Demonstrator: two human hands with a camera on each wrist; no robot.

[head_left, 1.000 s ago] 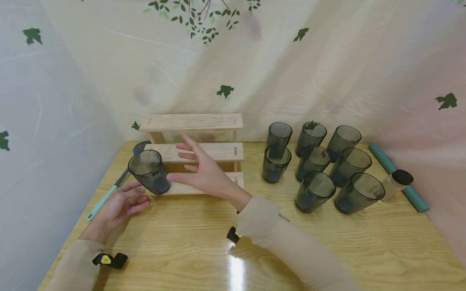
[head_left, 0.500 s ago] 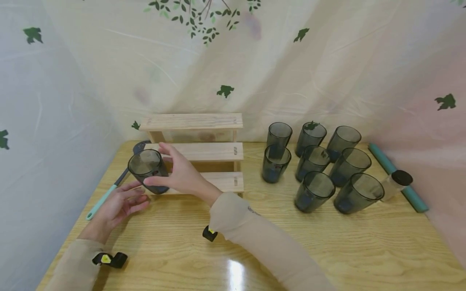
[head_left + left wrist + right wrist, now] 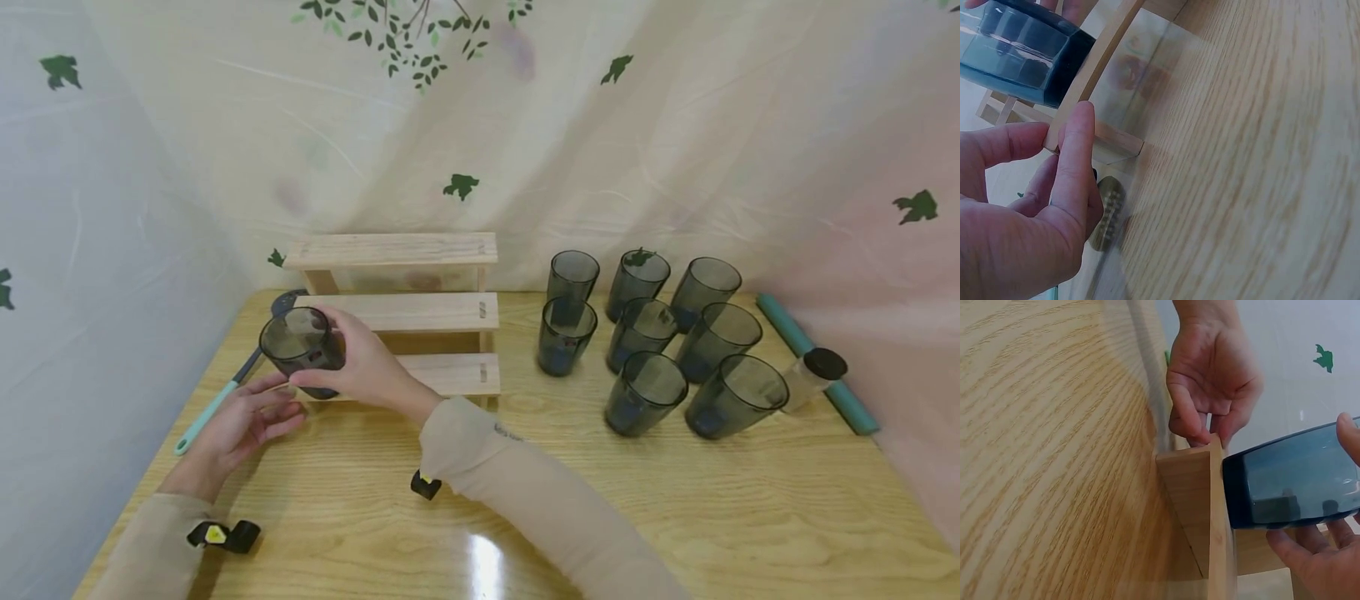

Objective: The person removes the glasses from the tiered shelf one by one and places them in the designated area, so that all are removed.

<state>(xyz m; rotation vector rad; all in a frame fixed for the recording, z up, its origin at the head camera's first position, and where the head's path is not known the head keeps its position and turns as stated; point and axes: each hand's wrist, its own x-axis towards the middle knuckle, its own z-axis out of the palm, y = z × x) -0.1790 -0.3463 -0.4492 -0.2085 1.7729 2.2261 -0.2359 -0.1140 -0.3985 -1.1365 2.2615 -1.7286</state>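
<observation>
A smoked-grey drinking glass (image 3: 300, 337) stands upright at the left end of the lowest step of a three-tier wooden shelf (image 3: 397, 312). My right hand (image 3: 372, 367) grips it from the right, thumb in front and fingers round the far side. The right wrist view shows the base of the glass (image 3: 1285, 481) on the step board. My left hand (image 3: 243, 425) is at that board's left end. In the left wrist view its thumb and forefinger pinch the end of the shelf board (image 3: 1088, 75). The two upper steps hold nothing.
Several matching glasses (image 3: 647, 392) stand in rows on the right of the wooden table (image 3: 360, 517). A lidded jar (image 3: 813, 379) and a teal roll (image 3: 817, 362) lie beyond them. A skimmer (image 3: 217, 408) with a mint handle lies left of the shelf. A cloth hangs behind.
My right hand has moved left from above the shelf and its fingers have closed round the glass. The left hand and the glass have stayed in place.
</observation>
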